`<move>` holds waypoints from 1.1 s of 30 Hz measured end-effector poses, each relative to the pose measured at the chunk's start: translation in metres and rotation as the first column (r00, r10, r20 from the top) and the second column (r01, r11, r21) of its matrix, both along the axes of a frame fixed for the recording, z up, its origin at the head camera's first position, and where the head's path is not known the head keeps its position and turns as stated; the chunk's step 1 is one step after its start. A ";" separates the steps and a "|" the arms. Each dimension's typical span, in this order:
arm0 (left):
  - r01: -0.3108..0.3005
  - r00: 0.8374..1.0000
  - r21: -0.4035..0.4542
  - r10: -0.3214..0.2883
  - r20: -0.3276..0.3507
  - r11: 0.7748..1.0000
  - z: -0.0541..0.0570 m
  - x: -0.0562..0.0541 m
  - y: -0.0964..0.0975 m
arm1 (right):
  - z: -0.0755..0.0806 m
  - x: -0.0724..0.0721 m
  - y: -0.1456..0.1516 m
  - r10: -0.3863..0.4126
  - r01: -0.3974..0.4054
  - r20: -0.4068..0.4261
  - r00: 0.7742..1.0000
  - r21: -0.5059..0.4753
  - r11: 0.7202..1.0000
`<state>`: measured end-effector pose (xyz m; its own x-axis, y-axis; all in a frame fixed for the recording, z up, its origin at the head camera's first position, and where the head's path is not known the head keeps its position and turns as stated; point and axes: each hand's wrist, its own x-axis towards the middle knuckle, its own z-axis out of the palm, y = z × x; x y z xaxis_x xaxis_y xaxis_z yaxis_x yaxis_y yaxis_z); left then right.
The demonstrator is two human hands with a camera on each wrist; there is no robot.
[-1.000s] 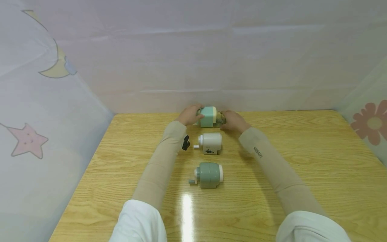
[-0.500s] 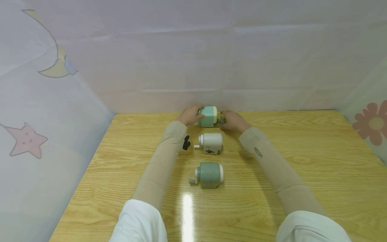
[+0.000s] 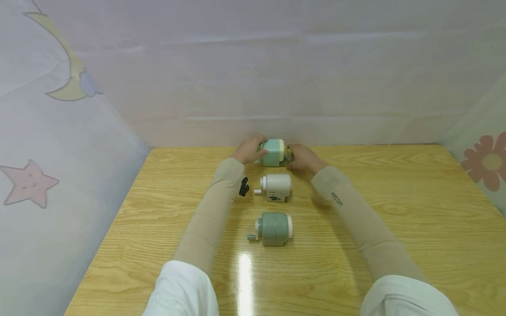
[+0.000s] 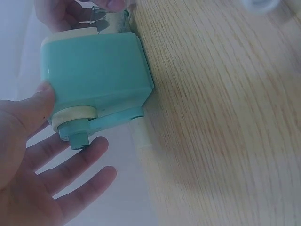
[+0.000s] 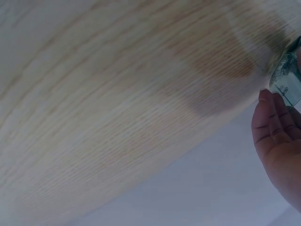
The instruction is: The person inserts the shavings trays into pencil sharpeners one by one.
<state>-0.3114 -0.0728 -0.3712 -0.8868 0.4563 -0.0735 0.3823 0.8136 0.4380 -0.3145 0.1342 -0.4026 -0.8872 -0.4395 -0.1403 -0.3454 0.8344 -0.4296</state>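
A teal pencil sharpener (image 3: 271, 152) with a cream rim lies at the table's back edge. My left hand (image 3: 249, 150) holds it, thumb on its side and other fingers behind; the left wrist view shows its crank (image 4: 115, 119) near those fingers. On the opposite end, a clear shavings drawer (image 4: 114, 22) sticks partly out of the body. My right hand (image 3: 303, 158) pinches this drawer between thumb and fingers; most of the grip lies outside the right wrist view. Nearer stand a white pencil sharpener (image 3: 278, 187) and a dark green pencil sharpener (image 3: 274, 229), both untouched.
The wooden table (image 3: 158, 228) meets a pale cloth wall (image 3: 237, 87) right behind the teal sharpener. Cloth sides with a printed star (image 3: 29, 183) and flower (image 3: 490, 160) flank it. A black clip-like piece (image 3: 243, 186) sits by the left wrist.
My right hand has shifted slightly left, and the clear drawer shows less outside the teal body. The left hand has kept its hold; the other sharpeners stay put.
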 end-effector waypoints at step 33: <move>-0.004 1.000 0.021 0.004 -0.009 1.000 -0.004 0.000 0.001 | -0.001 -0.001 -0.003 0.024 -0.025 -0.017 1.000 -0.013 1.000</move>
<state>-0.3113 -0.0719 -0.3748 -0.8891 0.4543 -0.0561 0.3831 0.8056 0.4520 -0.3159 0.1309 -0.4034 -0.8784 -0.4629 -0.1191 -0.3732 0.8199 -0.4342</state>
